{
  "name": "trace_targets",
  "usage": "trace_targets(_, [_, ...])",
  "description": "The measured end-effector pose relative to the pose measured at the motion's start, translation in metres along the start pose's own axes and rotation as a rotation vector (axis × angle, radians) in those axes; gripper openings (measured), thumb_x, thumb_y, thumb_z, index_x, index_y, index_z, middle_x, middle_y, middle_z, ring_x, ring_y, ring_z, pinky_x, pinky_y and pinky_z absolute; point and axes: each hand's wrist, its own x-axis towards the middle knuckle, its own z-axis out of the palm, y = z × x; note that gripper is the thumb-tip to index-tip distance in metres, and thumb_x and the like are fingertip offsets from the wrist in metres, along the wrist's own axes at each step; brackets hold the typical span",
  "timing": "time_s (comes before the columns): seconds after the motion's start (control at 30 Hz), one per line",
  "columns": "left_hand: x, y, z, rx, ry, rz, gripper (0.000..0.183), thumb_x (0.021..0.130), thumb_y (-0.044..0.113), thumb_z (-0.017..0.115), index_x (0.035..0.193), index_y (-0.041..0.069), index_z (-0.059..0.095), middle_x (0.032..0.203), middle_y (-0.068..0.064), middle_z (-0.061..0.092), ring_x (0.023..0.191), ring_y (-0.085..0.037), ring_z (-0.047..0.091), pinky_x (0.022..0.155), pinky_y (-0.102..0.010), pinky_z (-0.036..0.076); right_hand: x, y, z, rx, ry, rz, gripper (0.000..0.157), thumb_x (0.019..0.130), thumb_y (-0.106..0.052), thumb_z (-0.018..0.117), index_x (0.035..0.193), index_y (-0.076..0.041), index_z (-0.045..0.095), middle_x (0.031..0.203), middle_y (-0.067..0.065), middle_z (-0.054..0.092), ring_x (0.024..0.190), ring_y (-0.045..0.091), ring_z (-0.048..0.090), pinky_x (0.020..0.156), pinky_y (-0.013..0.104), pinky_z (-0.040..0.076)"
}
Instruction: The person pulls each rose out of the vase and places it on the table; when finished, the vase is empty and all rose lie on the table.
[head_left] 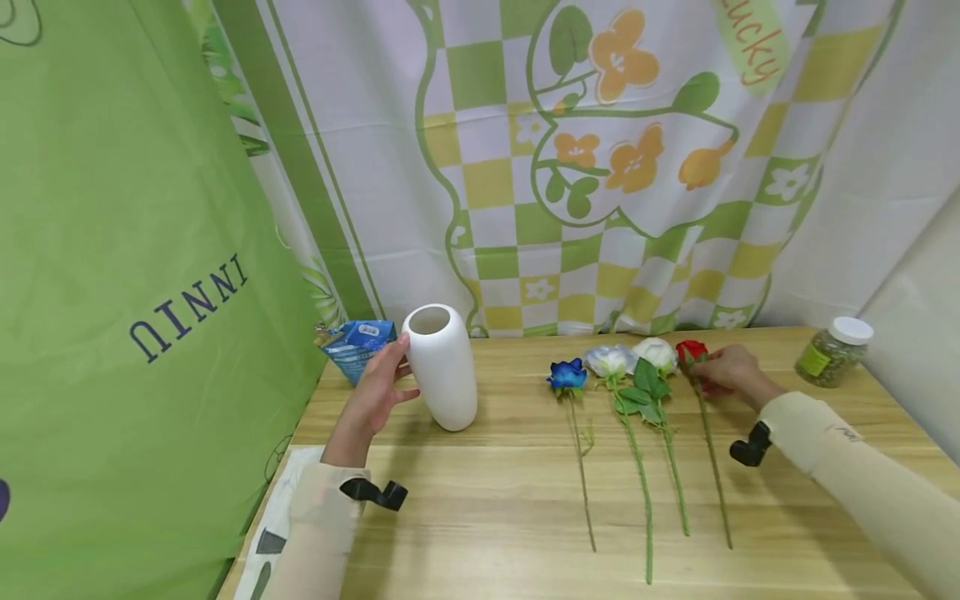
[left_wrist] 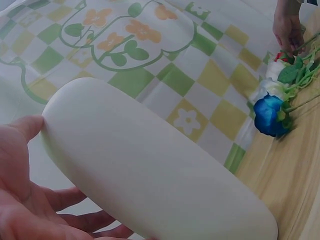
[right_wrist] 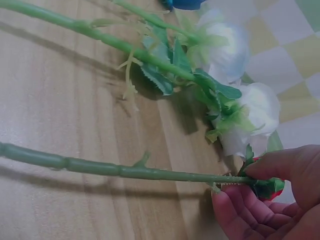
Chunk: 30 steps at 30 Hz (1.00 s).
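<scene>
A white vase (head_left: 444, 371) stands at the left of the table, its mouth facing up. My left hand (head_left: 378, 385) holds its left side, thumb near the rim and fingers spread round the wall; the left wrist view shows the vase (left_wrist: 150, 160) between thumb and fingers. On the right, my right hand (head_left: 729, 371) pinches the stem of a red rose (head_left: 690, 350) just below the bloom, which is partly covered by the fingers in the right wrist view. Left of it lie two white roses (right_wrist: 257, 107), one with green leaves, and a blue rose (head_left: 567, 375).
A blue packet (head_left: 356, 348) stands behind my left hand. At the far right is a jar (head_left: 834, 352) with a white lid. A patterned curtain (head_left: 570, 275) hangs along the table's back edge, and a green cloth (head_left: 150, 417) hangs at the left.
</scene>
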Motion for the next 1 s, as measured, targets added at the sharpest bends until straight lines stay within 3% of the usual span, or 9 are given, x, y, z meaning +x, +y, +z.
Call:
trace_targets(0.2, [0.001, 0.001, 0.001, 0.004, 0.005, -0.003, 0.061, 0.105, 0.047, 0.040, 0.150, 0.006, 0.037, 0.150, -0.020, 0.040, 0.140, -0.038, 0.039, 0.110, -0.067, 0.039, 0.001, 0.002, 0.001, -0.038, -0.003, -0.008, 0.060, 0.093, -0.010, 0.061, 0.134, 0.024, 0.032, 0.067, 0.002, 0.070, 0.058, 0.014, 0.071, 0.063, 0.034, 0.062])
trace_targets(0.6, [0.006, 0.002, -0.006, 0.059, -0.006, -0.017, 0.067, 0.103, 0.054, 0.041, 0.153, 0.010, 0.034, 0.155, -0.018, 0.040, 0.143, -0.039, 0.039, 0.114, -0.064, 0.035, -0.015, -0.003, -0.009, -0.202, -0.054, -0.030, 0.064, 0.096, -0.019, 0.062, 0.134, 0.024, 0.035, 0.081, 0.007, 0.074, 0.070, 0.014, 0.072, 0.070, 0.038, 0.063])
trace_targets(0.83, [0.005, 0.004, -0.004, 0.083, 0.006, -0.007, 0.067, 0.104, 0.053, 0.040, 0.153, 0.009, 0.034, 0.156, -0.018, 0.039, 0.144, -0.039, 0.038, 0.116, -0.065, 0.032, -0.037, -0.013, -0.019, -0.264, 0.032, -0.151, 0.052, 0.099, -0.022, 0.056, 0.128, 0.021, 0.048, 0.091, 0.021, 0.074, 0.073, 0.015, 0.072, 0.071, 0.038, 0.063])
trace_targets(0.9, [0.004, 0.004, -0.003, 0.094, 0.069, 0.022, 0.064, 0.103, 0.050, 0.044, 0.151, 0.007, 0.037, 0.154, -0.018, 0.041, 0.143, -0.036, 0.040, 0.116, -0.063, 0.033, -0.045, -0.018, -0.018, -0.280, 0.061, -0.195, 0.050, 0.100, -0.024, 0.054, 0.127, 0.018, 0.051, 0.093, 0.022, 0.074, 0.072, 0.012, 0.071, 0.069, 0.036, 0.062])
trace_targets(1.0, [0.001, 0.003, -0.003, 0.119, 0.293, 0.195, 0.056, 0.101, 0.041, 0.056, 0.141, 0.004, 0.050, 0.144, -0.017, 0.052, 0.134, -0.028, 0.048, 0.114, -0.049, 0.041, -0.057, -0.027, -0.016, -0.293, 0.099, -0.270, 0.047, 0.102, -0.026, 0.053, 0.126, 0.015, 0.055, 0.094, 0.020, 0.074, 0.070, 0.004, 0.068, 0.067, 0.030, 0.061])
